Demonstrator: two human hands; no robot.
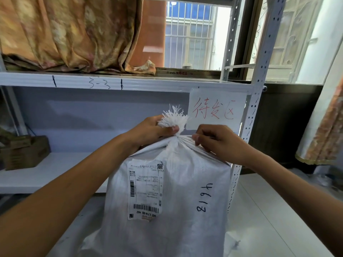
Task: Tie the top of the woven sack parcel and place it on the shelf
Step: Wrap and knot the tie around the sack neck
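A white woven sack parcel (172, 201) stands upright in front of me, with a shipping label on its front and black handwritten digits on the right side. Its top is gathered into a neck with a frayed white tuft (173, 118) above. My left hand (152, 132) grips the neck just under the tuft. My right hand (217, 141) pinches the gathered fabric on the right of the neck. The white metal shelf (55, 171) lies behind the sack at about its mid height.
A brown cardboard box (24, 153) sits on the shelf at far left. A paper sign with red writing (216, 108) hangs from the upper shelf board (111, 82), which holds patterned cloth (70, 34). A perforated upright (258, 89) stands at right, tiled floor beyond.
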